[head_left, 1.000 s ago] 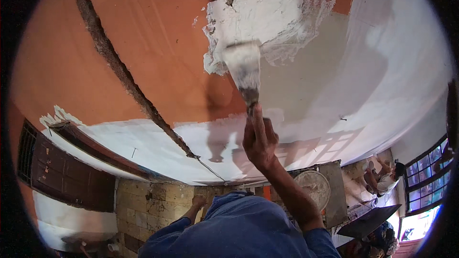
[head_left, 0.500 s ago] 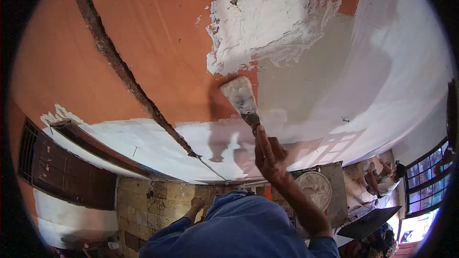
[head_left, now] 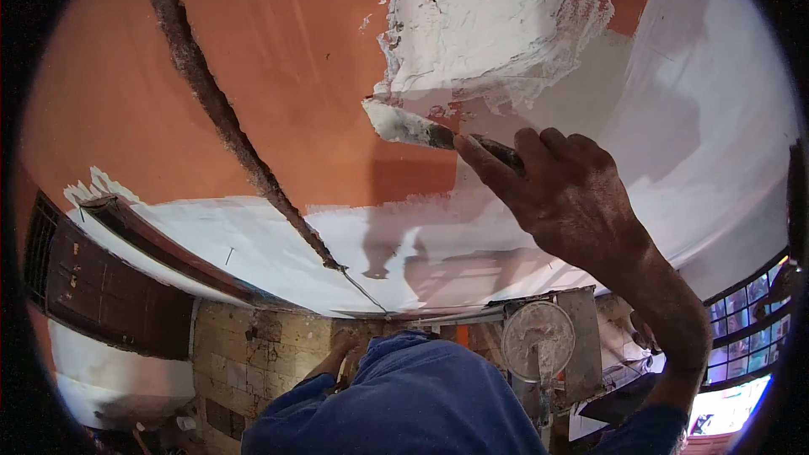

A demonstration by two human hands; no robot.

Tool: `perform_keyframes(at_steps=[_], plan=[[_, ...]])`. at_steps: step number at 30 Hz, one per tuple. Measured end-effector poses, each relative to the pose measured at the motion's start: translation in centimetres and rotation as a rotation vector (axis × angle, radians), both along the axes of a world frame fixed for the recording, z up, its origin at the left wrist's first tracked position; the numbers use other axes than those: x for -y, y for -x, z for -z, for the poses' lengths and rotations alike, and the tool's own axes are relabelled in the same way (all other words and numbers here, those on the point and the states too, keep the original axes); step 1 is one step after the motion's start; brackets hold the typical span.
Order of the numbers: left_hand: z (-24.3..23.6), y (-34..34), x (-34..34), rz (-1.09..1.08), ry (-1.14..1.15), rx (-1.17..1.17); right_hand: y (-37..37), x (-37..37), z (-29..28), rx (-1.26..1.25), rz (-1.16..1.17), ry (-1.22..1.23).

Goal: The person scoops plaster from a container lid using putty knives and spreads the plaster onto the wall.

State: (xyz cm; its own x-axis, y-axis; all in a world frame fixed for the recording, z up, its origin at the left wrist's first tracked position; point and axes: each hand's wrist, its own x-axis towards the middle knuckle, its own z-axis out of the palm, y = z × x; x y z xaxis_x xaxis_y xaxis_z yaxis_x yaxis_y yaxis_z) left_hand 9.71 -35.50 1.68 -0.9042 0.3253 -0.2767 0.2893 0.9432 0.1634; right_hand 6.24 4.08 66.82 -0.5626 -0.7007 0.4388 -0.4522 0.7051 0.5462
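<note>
Scraper (head_left: 438,136) jutting left from your right hand (head_left: 577,194), handle (head_left: 500,153) gripped in curled fingers, blade (head_left: 394,123) by lower edge of white patch (head_left: 480,42), your left hand (head_left: 344,343) low beside your shirt (head_left: 404,396), its hold unclear

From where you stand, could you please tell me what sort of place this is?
Probably a room under renovation: a rough groove runs down the part-orange wall, white filler covers a patch of it, and the right hand holds a putty knife.

Room under renovation: orange wall (head_left: 286,50) (patchy white plaster (head_left: 480,42), 12 o'clock), rough groove (head_left: 221,114) at 10, tiled floor (head_left: 274,362) at 7.
</note>
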Motion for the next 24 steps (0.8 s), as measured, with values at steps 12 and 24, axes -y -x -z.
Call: perform_keyframes(at_steps=[12, 24], plan=[[5.0, 0.8, 2.5, -0.257, -0.452, 0.247, -6.4, -2.2, -3.2, -0.055, 0.352, -0.094], [-5.2, 1.2, -0.9, -0.237, -0.086, 0.287, -3.9, -3.1, -3.0, -0.085, 0.285, 0.039]])
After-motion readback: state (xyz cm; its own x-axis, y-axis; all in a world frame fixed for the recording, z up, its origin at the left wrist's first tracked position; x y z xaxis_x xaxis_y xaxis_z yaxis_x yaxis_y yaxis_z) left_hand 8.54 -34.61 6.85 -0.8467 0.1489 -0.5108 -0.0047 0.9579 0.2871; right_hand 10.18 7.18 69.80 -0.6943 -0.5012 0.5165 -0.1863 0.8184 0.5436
